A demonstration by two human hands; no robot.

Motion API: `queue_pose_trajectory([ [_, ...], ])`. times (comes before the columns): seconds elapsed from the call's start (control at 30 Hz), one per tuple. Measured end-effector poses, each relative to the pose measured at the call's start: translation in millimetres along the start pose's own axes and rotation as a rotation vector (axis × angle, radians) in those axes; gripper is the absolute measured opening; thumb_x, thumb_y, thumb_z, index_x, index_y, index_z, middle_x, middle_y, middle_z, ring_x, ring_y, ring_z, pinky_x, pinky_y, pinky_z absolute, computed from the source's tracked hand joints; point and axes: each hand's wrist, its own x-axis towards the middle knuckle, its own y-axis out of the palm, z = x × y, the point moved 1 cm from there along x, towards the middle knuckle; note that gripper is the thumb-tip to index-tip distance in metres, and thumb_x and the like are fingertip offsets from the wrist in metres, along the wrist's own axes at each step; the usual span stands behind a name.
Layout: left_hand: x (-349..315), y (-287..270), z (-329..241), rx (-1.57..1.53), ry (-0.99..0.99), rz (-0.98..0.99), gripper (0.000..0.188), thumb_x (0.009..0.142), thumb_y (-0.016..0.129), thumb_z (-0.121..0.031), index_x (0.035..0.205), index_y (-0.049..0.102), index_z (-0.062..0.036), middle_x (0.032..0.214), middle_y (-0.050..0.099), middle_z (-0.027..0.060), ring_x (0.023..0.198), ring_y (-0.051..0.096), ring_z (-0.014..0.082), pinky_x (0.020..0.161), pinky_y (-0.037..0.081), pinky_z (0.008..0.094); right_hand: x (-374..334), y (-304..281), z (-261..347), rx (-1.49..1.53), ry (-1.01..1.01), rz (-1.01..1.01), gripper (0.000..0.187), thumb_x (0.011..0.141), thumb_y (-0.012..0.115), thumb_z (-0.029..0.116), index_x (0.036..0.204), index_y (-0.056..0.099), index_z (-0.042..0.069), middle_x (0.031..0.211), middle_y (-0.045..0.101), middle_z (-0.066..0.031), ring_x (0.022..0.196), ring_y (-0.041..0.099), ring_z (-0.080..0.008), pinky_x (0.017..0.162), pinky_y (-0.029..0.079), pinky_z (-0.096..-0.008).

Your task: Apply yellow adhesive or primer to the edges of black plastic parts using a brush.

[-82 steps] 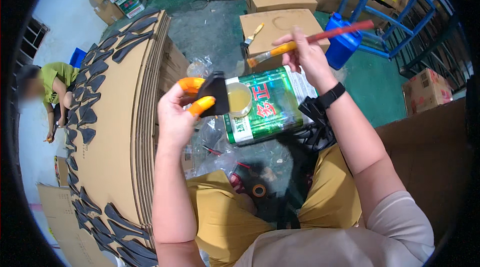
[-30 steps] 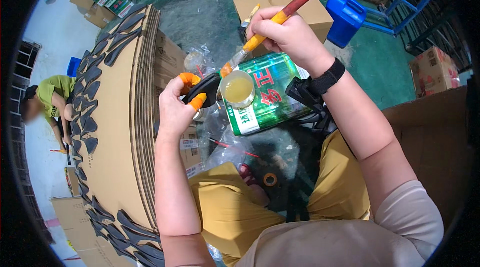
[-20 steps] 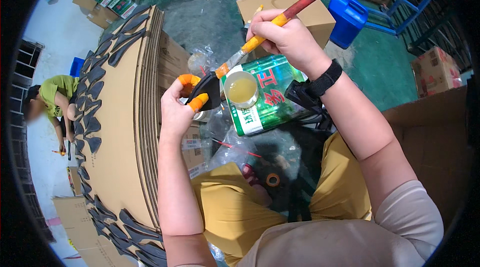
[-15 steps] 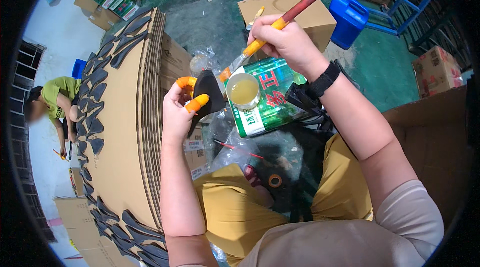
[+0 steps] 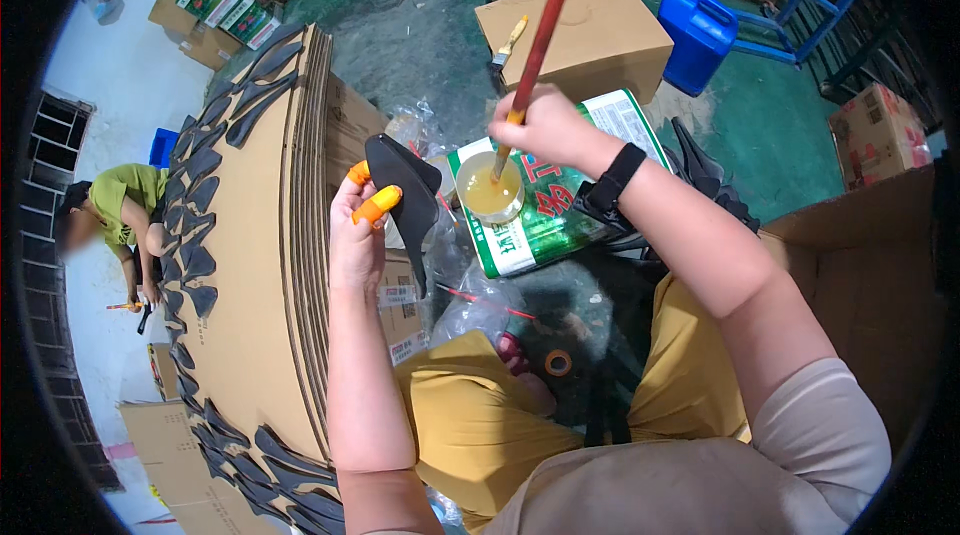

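Note:
My left hand (image 5: 355, 235), with orange finger covers on two fingertips, pinches a flat, curved black piece (image 5: 405, 195) that widens at the top and tapers downward. My right hand (image 5: 555, 125) is closed around a paintbrush (image 5: 540, 50) with a red and yellow handle. The brush stands nearly upright, its bristle end down in a small white cup (image 5: 461, 207) of yellowish liquid (image 5: 482, 199). Under the cup lies a green and white rectangular tin (image 5: 535, 243). The black piece is held left of the cup, apart from the brush.
Stacked cardboard sheets (image 5: 250, 265) on my left carry rows of black pieces (image 5: 197, 260). Beyond them a person in a green shirt (image 5: 125, 200) works. Ahead are a carton (image 5: 580, 30) with another brush (image 5: 510, 43) and a blue jerrycan (image 5: 695, 40). A tape roll (image 5: 558, 363) lies below.
My right hand has moved the brush from beside the black piece down into the cup, its handle now steeper. In my left hand, the black piece has turned to show its broad face.

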Motion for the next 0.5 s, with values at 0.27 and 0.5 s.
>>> queue_pose_trajectory([
  [0.27, 5, 16, 7, -0.137, 0.006, 0.042, 0.041, 0.078, 0.058, 0.001, 0.118, 0.050, -0.0026, 0.097, 0.060, 0.0009, 0.079, 0.058, 0.0027, 0.061, 0.046, 0.0101, -12, -52, 59, 0.644, -0.084, -0.177, 0.023, 0.087, 0.054, 0.021, 0.077, 0.063, 0.003, 0.062, 0.054, 0.0012, 0.049, 0.043, -0.0021, 0.043, 0.031, -0.0175],
  [0.5, 12, 31, 11, -0.160, 0.015, 0.055, 0.043, 0.077, 0.059, 0.001, 0.119, 0.050, -0.0023, 0.102, 0.061, 0.0039, 0.084, 0.059, 0.0049, 0.064, 0.046, 0.0112, -17, -45, 73, 0.664, -0.175, -0.181, 0.024, 0.089, 0.054, 0.022, 0.079, 0.063, 0.002, 0.061, 0.054, 0.0009, 0.049, 0.044, -0.0022, 0.043, 0.031, -0.0166],
])
